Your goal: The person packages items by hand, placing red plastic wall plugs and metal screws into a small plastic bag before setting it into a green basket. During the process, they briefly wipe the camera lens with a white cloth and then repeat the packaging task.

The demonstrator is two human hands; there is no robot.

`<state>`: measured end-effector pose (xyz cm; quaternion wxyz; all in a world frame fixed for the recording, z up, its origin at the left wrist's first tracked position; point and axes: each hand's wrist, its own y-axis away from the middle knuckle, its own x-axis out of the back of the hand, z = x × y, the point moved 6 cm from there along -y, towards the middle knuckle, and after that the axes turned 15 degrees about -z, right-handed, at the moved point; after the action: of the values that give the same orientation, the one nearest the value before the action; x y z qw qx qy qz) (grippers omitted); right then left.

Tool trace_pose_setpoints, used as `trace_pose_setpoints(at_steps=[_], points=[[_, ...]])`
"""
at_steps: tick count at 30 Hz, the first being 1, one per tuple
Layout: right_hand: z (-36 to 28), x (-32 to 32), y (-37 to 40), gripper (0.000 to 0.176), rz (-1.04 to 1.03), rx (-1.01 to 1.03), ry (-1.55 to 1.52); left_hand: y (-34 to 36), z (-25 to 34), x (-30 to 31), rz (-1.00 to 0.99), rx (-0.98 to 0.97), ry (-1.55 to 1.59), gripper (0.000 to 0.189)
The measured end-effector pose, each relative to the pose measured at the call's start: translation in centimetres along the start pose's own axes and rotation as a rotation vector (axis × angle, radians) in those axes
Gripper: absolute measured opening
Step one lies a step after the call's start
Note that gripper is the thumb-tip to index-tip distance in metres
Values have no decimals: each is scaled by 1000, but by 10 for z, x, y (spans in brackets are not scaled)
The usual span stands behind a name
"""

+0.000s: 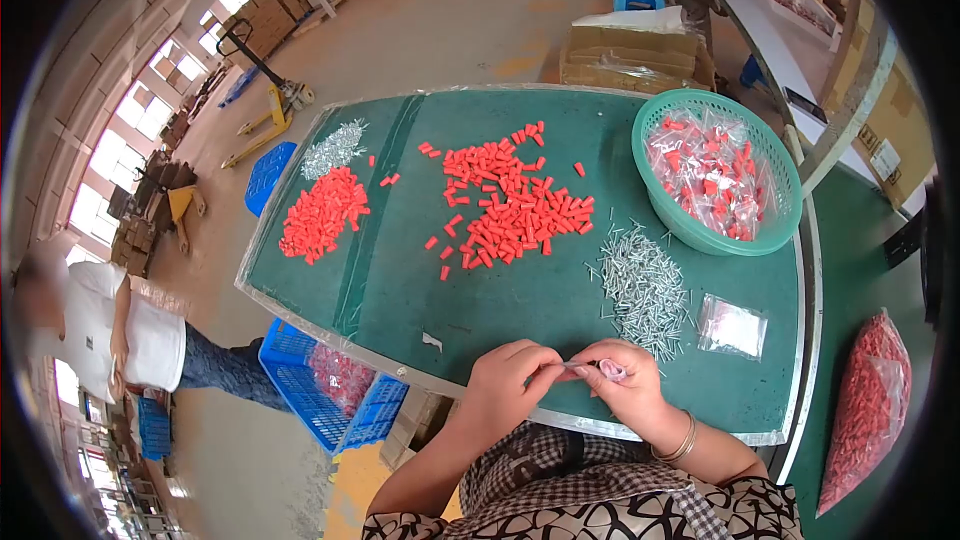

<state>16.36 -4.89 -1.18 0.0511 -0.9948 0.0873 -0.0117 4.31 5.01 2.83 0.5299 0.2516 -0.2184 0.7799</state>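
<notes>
The right hand (628,392) pinches a small clear bag (609,371) between thumb and fingertips, and something pale pink shows through the plastic. The left hand (508,382) is closed on the same bag from the other side, its fingertips meeting those of the right. Both hands sit just above the near edge of the green tabletop (500,310), and a bangle (681,442) circles the right wrist.

Just beyond the right hand lies a loose heap of screws (645,290), with a flat clear bag (732,328) beside it to the right. Further back in the middle of the tabletop is a wide scatter of red plugs (515,210). At the far right corner stands a green basket (712,242) filled with packed bags of red pieces. On the far left of the tabletop are a second red pile (322,212) and, behind it, a smaller silver heap (335,148).

Off the tabletop, a full sack of red plugs (868,410) lies on the right and blue crates (300,380) stand on the floor to the left. Another person (110,325) stands beside the crates, and cardboard boxes (630,55) sit past the far edge
</notes>
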Motion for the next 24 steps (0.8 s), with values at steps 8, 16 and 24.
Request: trace_pose_setpoints(at_steps=[8, 16, 24], points=[[4, 4, 0, 4, 54, -20, 48, 0, -11, -4, 30, 158, 205, 13], [5, 5, 1, 4, 52, -9, -2, 4, -27, -12, 40, 242, 377, 5], [10, 5, 1, 5, 22, 22, 37, 0, -18, -9, 86, 114, 228, 6]])
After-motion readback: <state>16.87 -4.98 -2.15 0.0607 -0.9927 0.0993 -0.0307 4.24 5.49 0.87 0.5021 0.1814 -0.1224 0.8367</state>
